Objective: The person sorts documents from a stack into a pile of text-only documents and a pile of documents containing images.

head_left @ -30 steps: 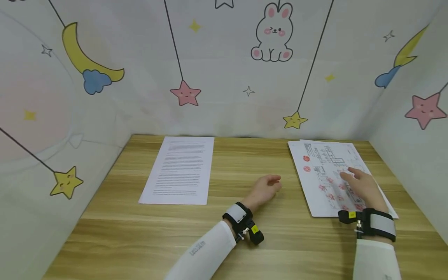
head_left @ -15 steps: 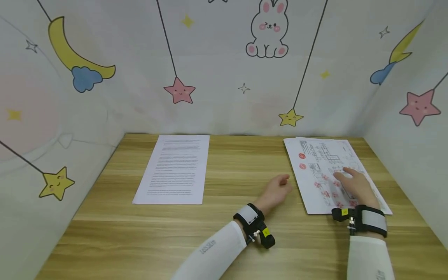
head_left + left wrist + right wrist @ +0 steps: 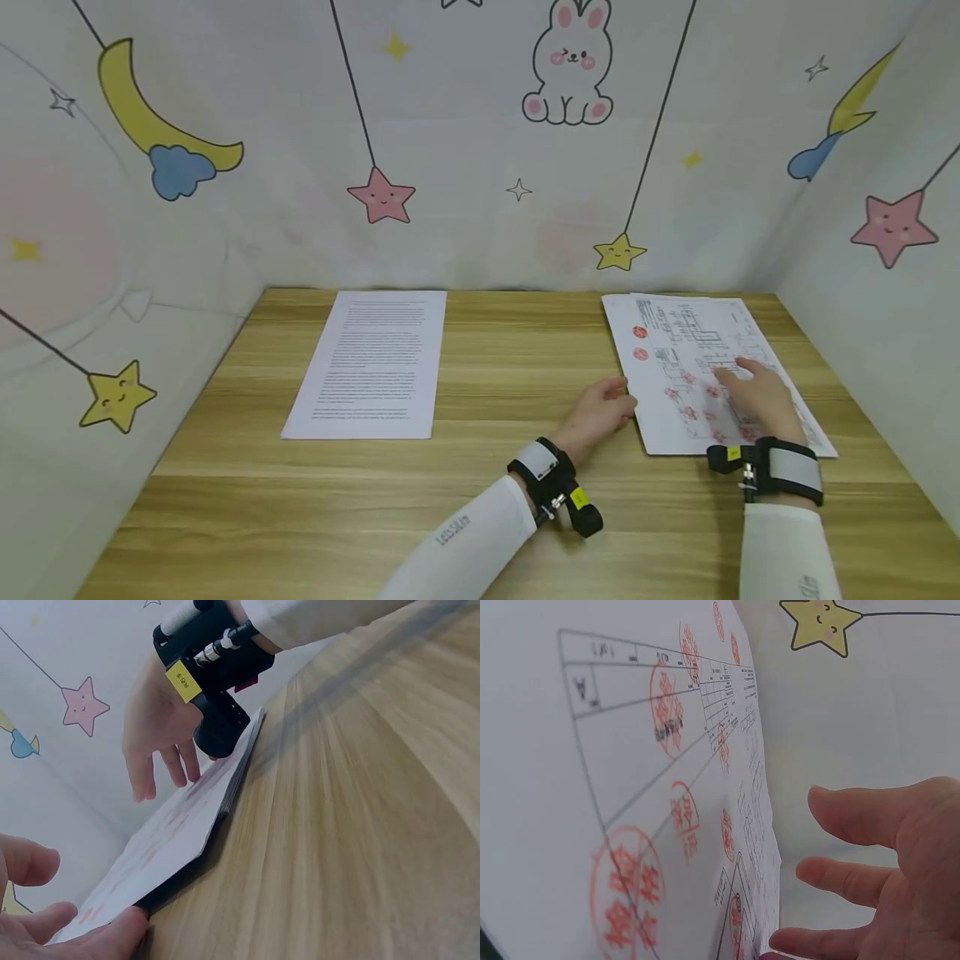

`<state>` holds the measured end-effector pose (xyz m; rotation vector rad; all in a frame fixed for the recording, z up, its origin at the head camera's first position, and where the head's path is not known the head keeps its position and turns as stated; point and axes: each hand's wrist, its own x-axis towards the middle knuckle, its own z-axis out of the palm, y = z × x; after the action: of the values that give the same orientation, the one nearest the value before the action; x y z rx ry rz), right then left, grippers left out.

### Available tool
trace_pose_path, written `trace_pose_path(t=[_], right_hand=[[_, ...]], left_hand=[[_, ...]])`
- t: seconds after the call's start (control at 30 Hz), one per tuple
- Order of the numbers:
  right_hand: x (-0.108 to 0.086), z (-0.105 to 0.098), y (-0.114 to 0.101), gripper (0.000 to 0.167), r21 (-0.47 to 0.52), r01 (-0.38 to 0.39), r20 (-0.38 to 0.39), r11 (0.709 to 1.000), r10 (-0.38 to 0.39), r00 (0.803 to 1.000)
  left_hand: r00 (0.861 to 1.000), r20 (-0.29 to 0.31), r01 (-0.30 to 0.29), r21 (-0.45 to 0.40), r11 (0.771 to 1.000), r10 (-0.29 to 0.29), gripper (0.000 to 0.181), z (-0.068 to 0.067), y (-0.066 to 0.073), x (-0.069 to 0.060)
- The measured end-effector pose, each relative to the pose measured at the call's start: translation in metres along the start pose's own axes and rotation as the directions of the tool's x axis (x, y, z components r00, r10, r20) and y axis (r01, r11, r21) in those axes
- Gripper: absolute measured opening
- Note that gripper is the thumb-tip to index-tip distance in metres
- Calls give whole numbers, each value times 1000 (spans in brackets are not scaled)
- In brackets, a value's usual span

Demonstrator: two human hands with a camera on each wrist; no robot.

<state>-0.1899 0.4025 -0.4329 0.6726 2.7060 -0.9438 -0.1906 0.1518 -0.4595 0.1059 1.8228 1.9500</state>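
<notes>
fingers of left hand [image 3: 597, 411]: loosely bent, thumb apart from the rest, nothing gripped; tips at the left edge of the stack [image 3: 682, 375], one seeming to touch it
fingers of right hand [image 3: 763, 400]: spread above the stack, thumb well clear of the others, no hold on anything; tips very near the paper, contact hard to tell
stack, place: flat on the right part of the surface [image 3: 517, 350], far end by the wall [image 3: 480, 250], sheets not quite squared there
stack, weight: probably modest as a whole, each sheet very light
stack, stiffness: likely firm while thick and flat, yet apt to sag if lifted by one corner
stack, slip: sheets probably slide over one another under a one-sided push
stack, harm: edges and corners could crease or tear
stack, hold: best taken by both long edges, fingers beneath, thumbs on top
stack, underside: dark band in the left wrist view, shadow or backing, cannot tell
stack, count: one; sheets too thin to count
page [image 3: 367, 367]: one seen, flat on the left; any beneath it, cannot tell
red stamps [image 3: 640, 332]: several, too blurred to count
wrist cameras [image 3: 587, 520]: two, one per wrist
wall drawings, head view: one rabbit [image 3: 573, 87], one moon [image 3: 122, 100], two pink stars [image 3: 381, 197]
</notes>
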Motion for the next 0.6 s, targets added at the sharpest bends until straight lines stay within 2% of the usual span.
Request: trace_pose_path(t=[0.13,0.23,0.37,0.5,0.6], right_hand=[[-1,-1,-3,78,-21,8,-5,1000,-8,1000],[-2,-2,-6,78,-21,-7,-5,1000,7,1000],[-2,-2,-9,79,-13,-16,-10,1000,16,1000],[-3,0,-11,77,7,-4,-23,1000,4,1000],[-4,3,-14,76,23,18,-32,1000,-17,999]], left_hand=[[998,-36,42,-91,995,-45,53,3,1,1],[996,-64,58,-136,989,-67,66,4,0,4],[991,-98,75,-145,987,-89,75,4,-2,7],[993,-95,58,-106,993,-68,57,4,-2,7],[998,-41,42,-133,990,-48,40,2,-2,6]])
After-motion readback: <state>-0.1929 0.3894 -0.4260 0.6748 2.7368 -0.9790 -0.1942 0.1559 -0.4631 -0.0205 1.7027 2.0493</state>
